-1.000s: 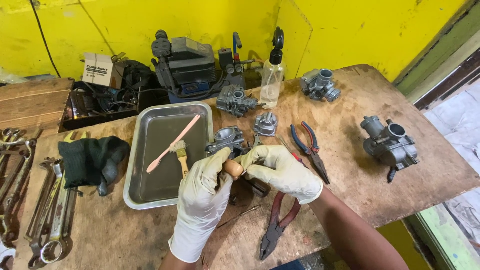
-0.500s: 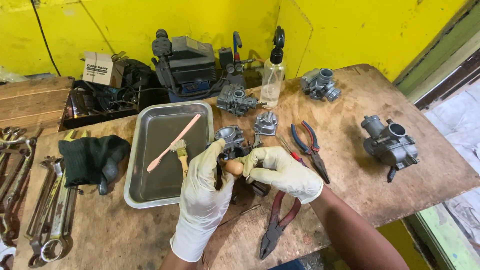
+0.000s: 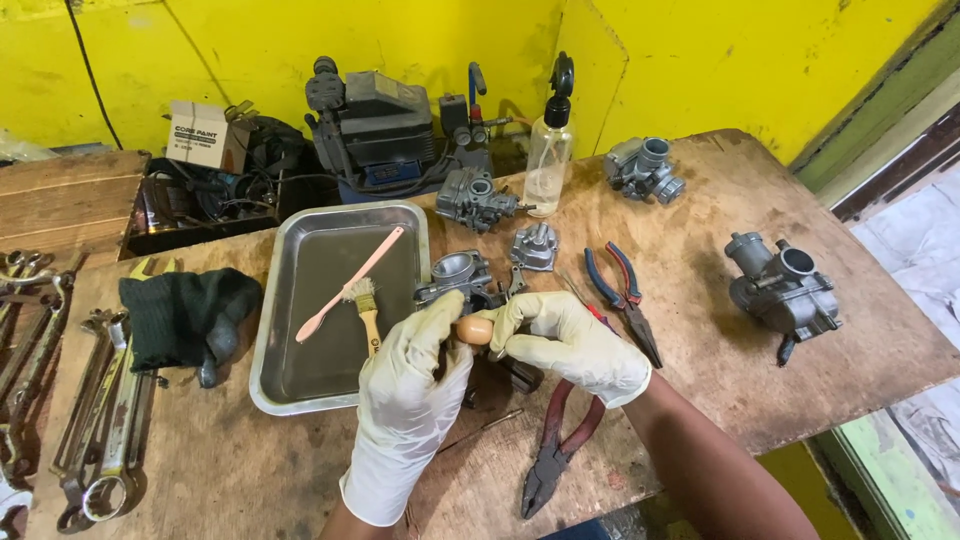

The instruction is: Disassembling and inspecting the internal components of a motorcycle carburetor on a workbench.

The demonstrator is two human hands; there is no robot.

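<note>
Both my hands wear pale rubber gloves and meet over the middle of the wooden table (image 3: 800, 390). My left hand (image 3: 415, 395) and my right hand (image 3: 565, 340) together grip a tool with a round wooden handle (image 3: 475, 329), held upright. Its lower end is hidden by my fingers. Just behind the hands sits a grey metal carburetor body (image 3: 458, 275), and a dark part (image 3: 522, 376) lies under my right hand.
A steel tray (image 3: 330, 385) at left holds a pink brush (image 3: 355, 283) and a small bristle brush (image 3: 363, 303). Pliers (image 3: 622, 298) and red-handled pliers (image 3: 555, 450) lie nearby. More carburetors (image 3: 783, 288), a spray bottle (image 3: 550, 160), a black cloth (image 3: 185, 315) and wrenches (image 3: 100, 420) surround them.
My left hand has slid up closer to the wooden handle; the right hand stays on it. Nothing else on the table has moved.
</note>
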